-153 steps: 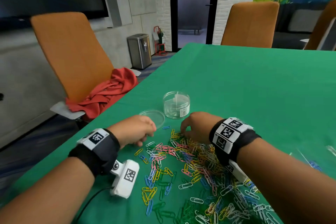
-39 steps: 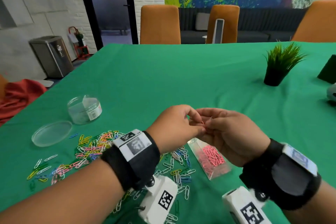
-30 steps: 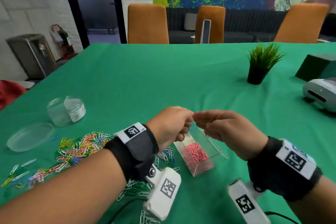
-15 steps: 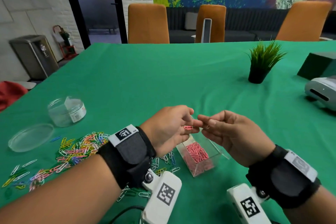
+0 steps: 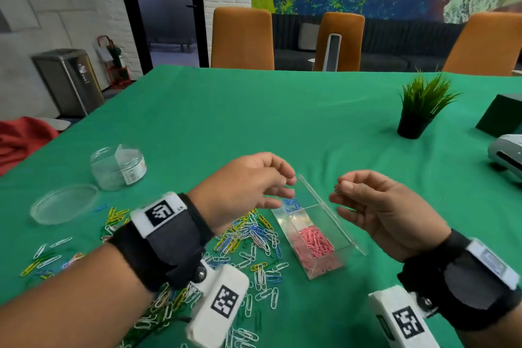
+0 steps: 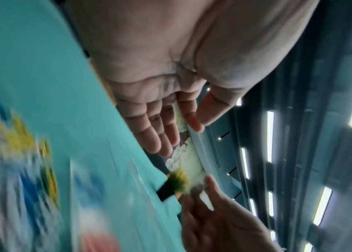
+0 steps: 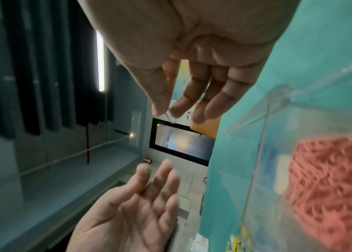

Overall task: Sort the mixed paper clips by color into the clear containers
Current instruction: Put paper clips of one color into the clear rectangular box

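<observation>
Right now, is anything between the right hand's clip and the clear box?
Nothing visible does. The clear box is open. The right hand pinches the pale clip beside it, and the left hand hovers by its blue end.

The head camera is looking forward and down from above at the green counter point(image 5: 282, 121), taking in both hands and the clear divided box point(image 5: 313, 232) between them. The left wrist camera is sitting close under the left hand point(image 6: 170, 76), facing along its fingers, rolled sideways. The right wrist camera is doing likewise under the right hand point(image 7: 192, 51). All three views are sharing the box and the opposite hand.
</observation>
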`<state>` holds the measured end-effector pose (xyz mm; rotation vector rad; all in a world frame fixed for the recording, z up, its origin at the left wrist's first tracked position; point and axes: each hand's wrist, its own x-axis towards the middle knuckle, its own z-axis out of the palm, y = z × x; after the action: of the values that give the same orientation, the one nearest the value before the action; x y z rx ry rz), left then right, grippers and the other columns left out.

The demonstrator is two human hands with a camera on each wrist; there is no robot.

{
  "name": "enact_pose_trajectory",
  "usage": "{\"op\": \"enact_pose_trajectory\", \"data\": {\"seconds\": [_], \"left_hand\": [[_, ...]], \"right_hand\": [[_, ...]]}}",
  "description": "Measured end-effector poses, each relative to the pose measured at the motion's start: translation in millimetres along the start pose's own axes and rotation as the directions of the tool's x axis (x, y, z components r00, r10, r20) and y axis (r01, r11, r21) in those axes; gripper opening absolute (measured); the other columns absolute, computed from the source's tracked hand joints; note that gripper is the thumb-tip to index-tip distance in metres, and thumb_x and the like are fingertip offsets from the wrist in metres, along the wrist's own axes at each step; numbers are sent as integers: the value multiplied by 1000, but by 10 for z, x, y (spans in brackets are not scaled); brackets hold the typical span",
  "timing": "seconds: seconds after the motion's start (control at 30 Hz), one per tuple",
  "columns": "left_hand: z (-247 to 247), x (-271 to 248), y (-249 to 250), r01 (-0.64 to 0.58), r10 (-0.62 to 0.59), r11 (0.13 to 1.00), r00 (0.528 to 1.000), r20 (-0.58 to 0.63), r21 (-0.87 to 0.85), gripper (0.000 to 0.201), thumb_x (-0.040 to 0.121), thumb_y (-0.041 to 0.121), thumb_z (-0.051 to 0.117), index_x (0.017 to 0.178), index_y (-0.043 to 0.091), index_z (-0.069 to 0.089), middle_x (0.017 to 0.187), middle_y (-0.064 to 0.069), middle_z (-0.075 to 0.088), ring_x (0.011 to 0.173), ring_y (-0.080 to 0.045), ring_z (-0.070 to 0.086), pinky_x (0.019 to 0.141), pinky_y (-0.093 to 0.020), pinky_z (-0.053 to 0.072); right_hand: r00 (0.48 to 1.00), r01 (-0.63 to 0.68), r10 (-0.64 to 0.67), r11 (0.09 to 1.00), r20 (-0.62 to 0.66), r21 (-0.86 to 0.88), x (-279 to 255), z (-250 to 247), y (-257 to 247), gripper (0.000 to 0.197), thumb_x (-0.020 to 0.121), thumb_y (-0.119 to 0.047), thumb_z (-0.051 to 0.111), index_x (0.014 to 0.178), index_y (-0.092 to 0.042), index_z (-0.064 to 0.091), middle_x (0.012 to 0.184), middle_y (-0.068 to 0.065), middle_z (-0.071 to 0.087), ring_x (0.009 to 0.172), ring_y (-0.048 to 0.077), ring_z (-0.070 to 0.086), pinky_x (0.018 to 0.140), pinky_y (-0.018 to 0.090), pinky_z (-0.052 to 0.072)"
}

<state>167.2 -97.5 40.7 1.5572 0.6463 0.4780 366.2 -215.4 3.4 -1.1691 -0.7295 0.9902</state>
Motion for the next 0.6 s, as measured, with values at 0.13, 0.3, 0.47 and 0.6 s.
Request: {"op": "enact_pose_trajectory", "data": {"seconds": [0.13,0.3,0.47,0.6], "left_hand": [[-804,-339,26,-49,133,868,982,-137,494,5,89,21,62,91,19,66,88,1,73,82,-17,70,77,-39,56],[-1621,-768,-254,164,90,519,966,-244,839,7,88,22,69,85,29,66,75,23,67,69,4,60,69,-20,49],[-1885,-963,-638,281,-120,214,958,-260,936,10,87,35,65,97,36,66,89,18,67,84,-1,62,82,-28,52],[-1961,-977,-758,280,-169,201,954,-248,939,19,86,38,66,104,36,67,96,17,66,89,-7,62,85,-29,53]], "right_hand": [[989,142,-122,948,87,-286,10,119,-145,62,35,-57,93,84,-26,71,76,5,67,70,13,66,57,19,53],[946,296,-147,748,288,-594,110,625,-109,19,77,-8,77,84,-11,60,67,6,64,59,15,54,60,34,45],[832,509,57,314,551,-801,237,1255,160,18,81,-19,72,77,-27,57,63,-14,56,55,0,46,59,20,41],[775,575,241,115,584,-810,291,1629,402,18,82,-21,68,78,-31,53,69,-11,57,60,0,48,62,21,42]]}}
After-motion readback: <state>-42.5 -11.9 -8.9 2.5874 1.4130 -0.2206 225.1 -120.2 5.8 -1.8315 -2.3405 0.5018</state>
